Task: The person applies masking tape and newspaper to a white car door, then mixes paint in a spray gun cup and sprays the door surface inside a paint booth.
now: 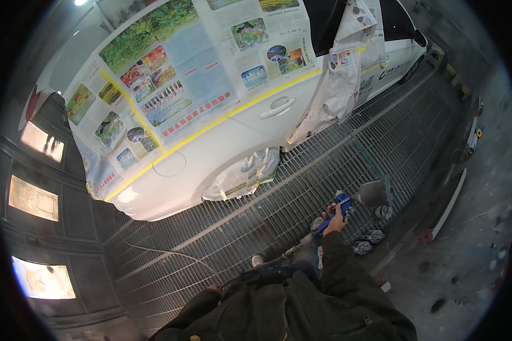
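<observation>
My right hand [336,220] is wrapped round the blue handle of a spray gun [342,200], held out over the floor grating. A translucent grey paint cup [373,194] is attached to the gun. An air hose [290,250] runs from the gun's lower end back across my front. Only a small part of my left hand [214,288] shows past its sleeve, low and close to the hose; its fingers are hidden. Ahead stands a white car [250,119], its upper side covered with newspaper [196,85] edged in yellow masking tape [202,132].
Masking film covers the wheel [244,173]. The floor is metal grating [210,227], with the hose's loose length [153,250] lying across it at left. Crumpled grey-white pieces [370,241] lie right of my feet. A long white strip [450,202] rests by the right wall. Lit panels [42,278] line the left wall.
</observation>
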Demonstrator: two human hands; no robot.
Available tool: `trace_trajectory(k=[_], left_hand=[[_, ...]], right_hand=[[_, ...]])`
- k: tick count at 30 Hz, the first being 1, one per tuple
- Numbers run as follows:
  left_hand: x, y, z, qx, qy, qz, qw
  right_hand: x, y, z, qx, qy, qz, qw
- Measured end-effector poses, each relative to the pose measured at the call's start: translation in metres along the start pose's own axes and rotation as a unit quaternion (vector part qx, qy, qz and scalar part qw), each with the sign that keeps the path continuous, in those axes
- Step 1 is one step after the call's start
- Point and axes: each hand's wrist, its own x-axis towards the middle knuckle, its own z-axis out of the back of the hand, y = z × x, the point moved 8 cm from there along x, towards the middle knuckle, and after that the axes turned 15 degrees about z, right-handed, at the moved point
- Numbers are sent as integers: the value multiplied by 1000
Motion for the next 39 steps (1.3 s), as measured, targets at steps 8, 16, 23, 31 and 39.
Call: trace_trajectory(k=[8,16,23,31,39], left_hand=[[9,-7,-17,-26,39,-17,999],[19,-1,-26,5,-10,12,1000],[-1,-8,-21,7,32,-15,999],[-13,-32,-24,11,75,-15,997],[-19,-50,-27,-19,91,-12,996]], right_hand=[[-6,7,-2,-18,35,25,999],[-11,6,-2,-19,-10,0,1000],[-28,8,-6,-34,-13,-23,999],[-21,-8,2,-44,6,-53,998],[-13,-6,6,-36,7,-30,999]])
